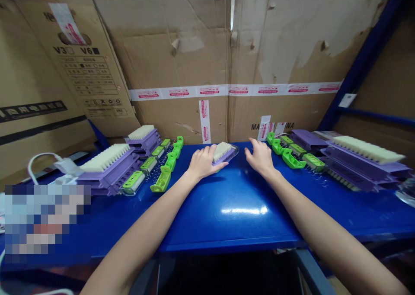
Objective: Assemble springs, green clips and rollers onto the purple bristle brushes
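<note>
My left hand (202, 161) is closed around a purple brush block (223, 154) with cream bristles facing up, above the middle of the blue table. A clear plastic edge shows at the block's far right end. Part of the block is hidden by my fingers. A short distance to the right, my right hand (260, 157) is open, its fingers apart and nothing in them. The nearest things to it are bright green plastic brackets (289, 157), lying in a row on its right. A similar row of green brackets (165, 176) lies left of my left hand.
Purple brush blocks are stacked at left (108, 169) and right (363, 163). Beside them lie clear-and-green parts (149, 164) and small metal springs. A white charger (68, 166) with a cable is at far left. Cardboard panels (181, 61) wall the back of the blue table (227, 226).
</note>
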`<state>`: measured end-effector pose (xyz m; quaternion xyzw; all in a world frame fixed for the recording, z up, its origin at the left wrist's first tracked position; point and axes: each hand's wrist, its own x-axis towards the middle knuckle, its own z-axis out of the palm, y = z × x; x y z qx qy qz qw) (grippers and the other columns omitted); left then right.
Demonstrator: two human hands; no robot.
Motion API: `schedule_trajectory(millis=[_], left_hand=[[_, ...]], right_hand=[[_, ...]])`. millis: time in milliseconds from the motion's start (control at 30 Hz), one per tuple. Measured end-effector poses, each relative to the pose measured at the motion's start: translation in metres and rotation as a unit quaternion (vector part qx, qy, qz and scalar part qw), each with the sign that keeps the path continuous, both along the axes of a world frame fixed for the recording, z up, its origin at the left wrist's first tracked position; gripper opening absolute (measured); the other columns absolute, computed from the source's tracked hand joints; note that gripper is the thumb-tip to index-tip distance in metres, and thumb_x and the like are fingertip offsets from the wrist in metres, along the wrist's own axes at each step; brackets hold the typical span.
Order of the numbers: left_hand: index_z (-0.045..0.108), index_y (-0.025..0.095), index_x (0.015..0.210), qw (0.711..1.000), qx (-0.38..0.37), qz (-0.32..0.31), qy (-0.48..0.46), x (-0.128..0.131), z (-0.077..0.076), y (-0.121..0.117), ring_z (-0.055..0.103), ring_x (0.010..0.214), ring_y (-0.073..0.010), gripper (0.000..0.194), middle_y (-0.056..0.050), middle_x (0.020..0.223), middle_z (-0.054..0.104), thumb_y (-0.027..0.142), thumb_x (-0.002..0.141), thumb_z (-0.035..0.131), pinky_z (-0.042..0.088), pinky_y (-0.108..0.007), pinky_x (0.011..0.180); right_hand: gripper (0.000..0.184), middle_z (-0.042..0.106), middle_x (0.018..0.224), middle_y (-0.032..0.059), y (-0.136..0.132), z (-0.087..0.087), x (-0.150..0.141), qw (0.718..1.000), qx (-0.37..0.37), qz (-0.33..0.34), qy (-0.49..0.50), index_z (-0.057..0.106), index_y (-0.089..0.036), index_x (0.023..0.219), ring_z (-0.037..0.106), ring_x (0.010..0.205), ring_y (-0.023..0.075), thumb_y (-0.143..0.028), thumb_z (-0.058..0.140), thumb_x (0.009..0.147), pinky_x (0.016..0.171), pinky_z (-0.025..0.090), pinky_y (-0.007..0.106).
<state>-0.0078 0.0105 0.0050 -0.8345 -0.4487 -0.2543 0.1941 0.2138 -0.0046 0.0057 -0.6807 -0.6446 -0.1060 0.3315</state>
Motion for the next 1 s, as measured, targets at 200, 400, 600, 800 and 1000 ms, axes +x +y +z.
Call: schedule_trajectory(millis=[200, 400, 600, 800, 1000], left_hand=[[0.059, 0.012, 0.106, 0.993, 0.068, -0.089, 0.028, 0.008, -0.003, -0.007, 0.066, 0.071, -0.0212, 0.068, -0.011, 0.083, 0.068, 0.071, 0.084, 0.033, 0.044, -0.028, 0.058], [0.06, 0.014, 0.097, 0.985, 0.084, -0.14, 0.06, 0.009, -0.002, -0.011, 0.065, 0.07, -0.0199, 0.058, -0.009, 0.079, 0.066, 0.067, 0.085, 0.038, 0.042, -0.027, 0.056], [0.058, 0.015, 0.1, 0.982, 0.066, -0.163, 0.061, 0.009, -0.001, -0.013, 0.066, 0.074, -0.02, 0.063, -0.007, 0.085, 0.066, 0.073, 0.079, 0.043, 0.043, -0.027, 0.057], [0.059, 0.015, 0.098, 0.986, 0.05, -0.149, 0.058, 0.016, -0.002, -0.015, 0.066, 0.071, -0.0189, 0.062, -0.008, 0.083, 0.065, 0.072, 0.079, 0.045, 0.043, -0.026, 0.056], [0.06, 0.015, 0.095, 0.99, 0.046, -0.125, 0.052, 0.021, -0.004, -0.018, 0.065, 0.068, -0.0191, 0.059, -0.008, 0.082, 0.065, 0.07, 0.08, 0.046, 0.043, -0.027, 0.055]], right_hand=[[0.046, 0.061, 0.116, 0.0168, 0.003, 0.0, 0.004, 1.0, 0.018, -0.012, 0.007, 0.051, -0.015, 0.127, 0.052, 0.109, 0.0334, -0.033, 0.04, 0.087, 0.094, 0.037, 0.051], [0.047, 0.061, 0.118, 0.0174, 0.004, 0.0, 0.008, 1.0, 0.001, -0.024, 0.001, 0.05, -0.014, 0.129, 0.052, 0.109, 0.0335, -0.033, 0.039, 0.087, 0.093, 0.038, 0.05], [0.048, 0.06, 0.119, 0.0192, 0.009, 0.002, 0.013, 0.998, -0.036, -0.051, -0.004, 0.05, -0.012, 0.13, 0.051, 0.112, 0.0336, -0.033, 0.04, 0.088, 0.095, 0.036, 0.05], [0.045, 0.059, 0.114, 0.0231, 0.022, 0.013, 0.034, 0.991, -0.055, -0.113, -0.044, 0.052, -0.011, 0.126, 0.051, 0.109, 0.0359, -0.03, 0.042, 0.087, 0.09, 0.036, 0.051], [0.044, 0.056, 0.115, 0.0276, 0.032, 0.043, 0.088, 0.975, -0.068, -0.19, -0.097, 0.054, -0.004, 0.121, 0.048, 0.109, 0.0362, -0.03, 0.041, 0.088, 0.08, 0.032, 0.042]])
